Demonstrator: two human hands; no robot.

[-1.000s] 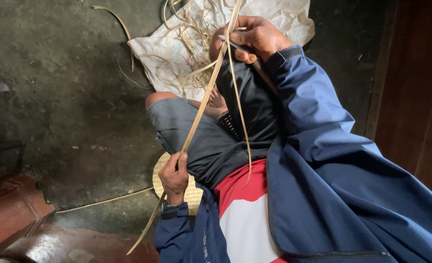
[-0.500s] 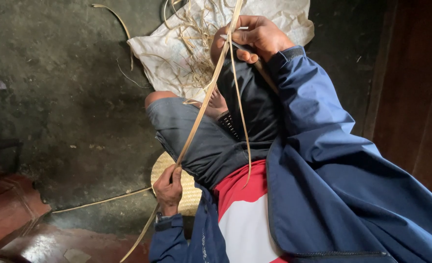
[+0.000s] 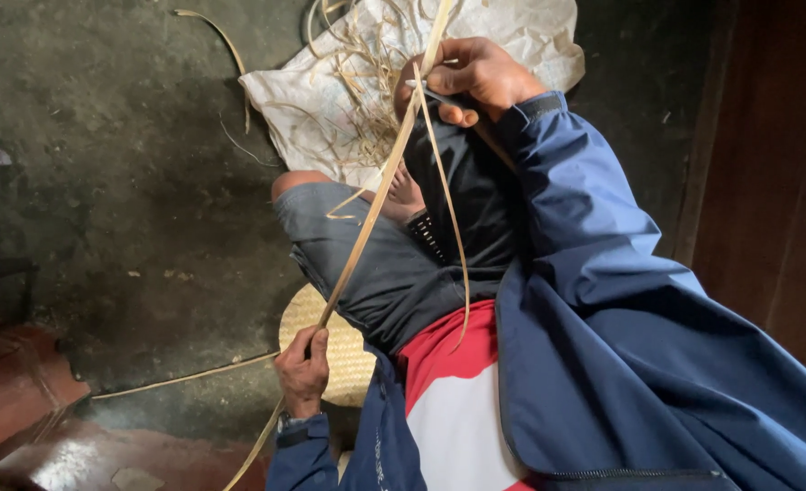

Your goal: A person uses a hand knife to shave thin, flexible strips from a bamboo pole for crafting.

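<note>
Now, head view: looking straight down on a seated person working a cane strip.
Left hand (image 3: 305, 368): low in the picture, fingers clenched round the long pale cane strip (image 3: 366, 227), just above the round woven straw mat (image 3: 330, 350).
Right hand (image 3: 475, 77): up top, fingers closed on a thin dark blade (image 3: 435, 94), pressed against the same strip where it splits.
Strip: runs diagonally between both hands across the grey-trousered knee (image 3: 366, 264); 1 thin peeled sliver (image 3: 453, 236) curls down from the blade toward the red and white shirt (image 3: 448, 391).
Foot: a bare foot (image 3: 405, 195) sits just beside the strip.
Floor: a white sack (image 3: 348, 91) littered with cane shavings lies on dark concrete (image 3: 121, 182); 1 loose strip (image 3: 185, 375) lies near the mat.
</note>
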